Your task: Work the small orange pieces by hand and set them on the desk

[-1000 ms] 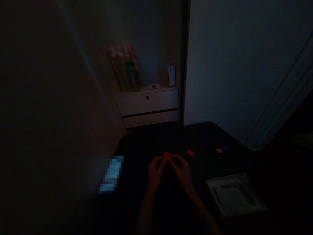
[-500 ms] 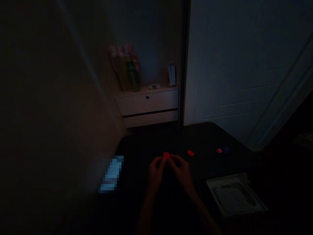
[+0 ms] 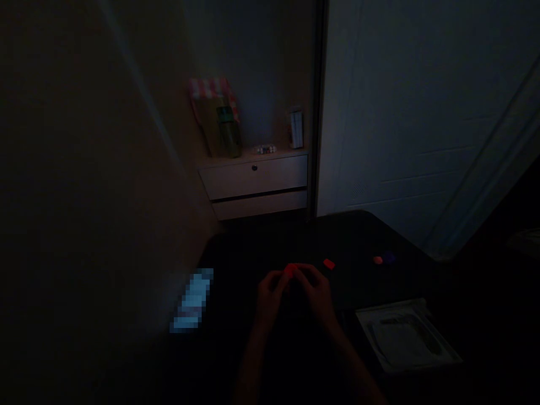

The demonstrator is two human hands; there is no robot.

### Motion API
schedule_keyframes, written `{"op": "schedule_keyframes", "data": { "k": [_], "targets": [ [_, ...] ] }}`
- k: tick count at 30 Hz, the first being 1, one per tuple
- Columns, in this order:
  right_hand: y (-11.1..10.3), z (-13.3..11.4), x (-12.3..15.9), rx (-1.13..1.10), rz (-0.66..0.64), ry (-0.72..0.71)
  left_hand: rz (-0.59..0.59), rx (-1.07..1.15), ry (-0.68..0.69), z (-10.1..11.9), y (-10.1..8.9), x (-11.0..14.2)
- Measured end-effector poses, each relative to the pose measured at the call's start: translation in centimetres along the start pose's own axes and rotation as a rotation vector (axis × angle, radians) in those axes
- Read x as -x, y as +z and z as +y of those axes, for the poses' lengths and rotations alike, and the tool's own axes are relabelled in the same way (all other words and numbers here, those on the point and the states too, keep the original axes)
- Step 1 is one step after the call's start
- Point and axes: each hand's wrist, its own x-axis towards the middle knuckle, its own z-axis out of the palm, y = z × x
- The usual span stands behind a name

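Observation:
In dim light, my left hand (image 3: 269, 293) and my right hand (image 3: 319, 289) meet over the dark table (image 3: 354, 228). Between their fingertips is a small bright red piece (image 3: 289, 271), pinched from both sides and partly covered by the fingers. It resembles modelling clay, but the darkness leaves its material uncertain. A second flat red piece (image 3: 329, 264) lies on the table just beyond my right hand. Farther right, a pinkish lump (image 3: 377, 260) sits against a dark purple lump (image 3: 389, 258).
A clear-looking flat packet (image 3: 409, 337) lies at the right front. On the left glows a pixelated bright rectangle (image 3: 193, 299). Behind the table stands a drawer cabinet (image 3: 261, 179) with a green-lidded bottle (image 3: 229, 132) on it, beside a white door panel (image 3: 388, 112).
The red piece showed a squarish face above the fingertips before; now it looks irregular and more covered. My right fingers have shifted slightly up over it. The other pieces stay put.

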Motion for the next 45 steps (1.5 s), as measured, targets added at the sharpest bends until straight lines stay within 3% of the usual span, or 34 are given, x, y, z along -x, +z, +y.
{"op": "schedule_keyframes", "data": {
  "k": [9, 30, 45],
  "targets": [
    [0.1, -0.2, 0.0, 0.011, -0.014, 0.042, -0.047, 0.005, 0.017, 0.4, -0.1, 0.3],
    [-0.3, 0.9, -0.3, 0.114, -0.025, -0.007, -0.048, 0.002, -0.005, 0.2, -0.1, 0.1],
    [0.0, 0.3, 0.0, 0.099, -0.026, 0.008, -0.039, -0.005, 0.016, 0.3, -0.1, 0.2]
  ]
}}
